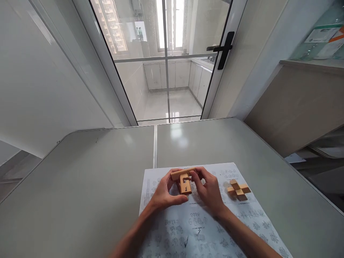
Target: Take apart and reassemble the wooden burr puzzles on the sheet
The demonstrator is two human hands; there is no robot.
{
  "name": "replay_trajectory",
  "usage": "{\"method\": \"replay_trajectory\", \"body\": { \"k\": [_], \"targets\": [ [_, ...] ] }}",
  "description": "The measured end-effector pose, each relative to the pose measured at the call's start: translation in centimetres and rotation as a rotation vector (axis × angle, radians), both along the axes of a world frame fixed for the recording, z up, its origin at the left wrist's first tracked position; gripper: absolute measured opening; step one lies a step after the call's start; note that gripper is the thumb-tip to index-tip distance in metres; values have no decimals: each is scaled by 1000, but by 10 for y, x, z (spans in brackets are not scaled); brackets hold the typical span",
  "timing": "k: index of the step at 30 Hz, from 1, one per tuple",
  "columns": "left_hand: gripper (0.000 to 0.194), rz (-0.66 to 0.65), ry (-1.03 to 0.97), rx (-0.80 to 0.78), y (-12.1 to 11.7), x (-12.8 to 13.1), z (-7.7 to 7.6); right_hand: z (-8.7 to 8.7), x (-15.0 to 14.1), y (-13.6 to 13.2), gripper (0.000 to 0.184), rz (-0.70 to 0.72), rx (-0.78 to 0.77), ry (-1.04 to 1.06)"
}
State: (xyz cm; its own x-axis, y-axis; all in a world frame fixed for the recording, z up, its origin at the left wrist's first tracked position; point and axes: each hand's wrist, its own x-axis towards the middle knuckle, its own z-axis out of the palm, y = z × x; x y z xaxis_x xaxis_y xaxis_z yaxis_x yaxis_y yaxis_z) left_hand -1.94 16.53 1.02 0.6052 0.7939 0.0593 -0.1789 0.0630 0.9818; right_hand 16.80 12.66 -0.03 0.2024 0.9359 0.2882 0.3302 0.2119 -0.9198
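Between my two hands is a partly joined set of notched wooden puzzle pieces (185, 186). One bar (183, 173) lies crosswise on top, and the block below it has a cut-out notch and a dark mark on its face. My left hand (165, 193) curls round the left side, its thumb stretched out beneath the block. My right hand (209, 190) pinches the right end of the pieces with thumb and fingers. Under both hands lies a large printed sheet (199, 229) with line diagrams. To the right, a cross-shaped wooden burr puzzle (238, 190) rests on that sheet.
The grey table (88, 186) has a seam down its middle and raised edges. Beyond it stands a glass door (166, 59) with a black handle (225, 50). At the upper right, a large plastic bottle (321, 39) stands on a ledge.
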Motion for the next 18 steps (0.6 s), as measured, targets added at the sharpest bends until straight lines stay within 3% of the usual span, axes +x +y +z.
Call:
{"method": "replay_trajectory", "body": {
  "k": [4, 9, 11, 14, 18],
  "targets": [
    [78, 45, -54, -40, -2, 2, 8, -4, 1, 0, 29, -57, 33, -7],
    [49, 488, 34, -17, -3, 6, 9, -7, 0, -2, 21, -41, 130, -30],
    [41, 457, 67, -49, -3, 7, 8, -7, -1, -3, 18, -2, 160, -40],
    [41, 250, 87, -89, -4, 9, 7, -6, -2, -5, 16, 52, 173, -17],
    [42, 174, 89, -77, -2, 10, 7, -3, -2, -4, 25, 180, -2, 210]
  ]
}}
